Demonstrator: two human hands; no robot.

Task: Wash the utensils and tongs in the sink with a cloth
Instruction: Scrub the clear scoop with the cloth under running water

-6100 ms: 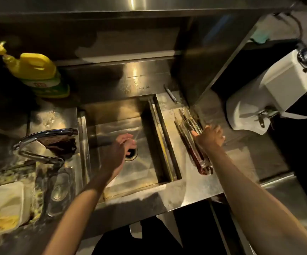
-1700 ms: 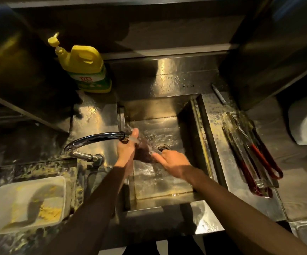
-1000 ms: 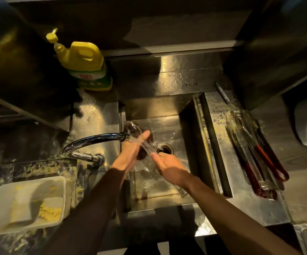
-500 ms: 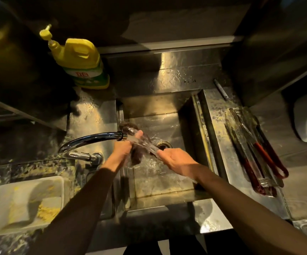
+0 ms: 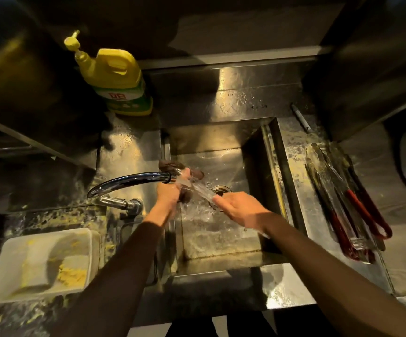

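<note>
We are seeing both hands over the square stainless steel sink (image 5: pixel 253 139). The left hand (image 5: pixel 169 194) is clutching a dark brown cloth (image 5: pixel 187 190) right under the curved chrome faucet (image 5: pixel 129 181), fingers wrapped round it. The right hand (image 5: pixel 242 210) is gripping the near end of a shiny metal utensil (image 5: pixel 203 190), blurred; its far end is touching the cloth. Water is splashing over the basin floor. Red-handled metal tongs (image 5: pixel 347 205) are lying in a pile on the right counter, well apart from the hands. A yellow detergent bottle (image 5: pixel 114 79) is standing far left, a white plastic container (image 5: pixel 44 261) sitting near left.
</note>
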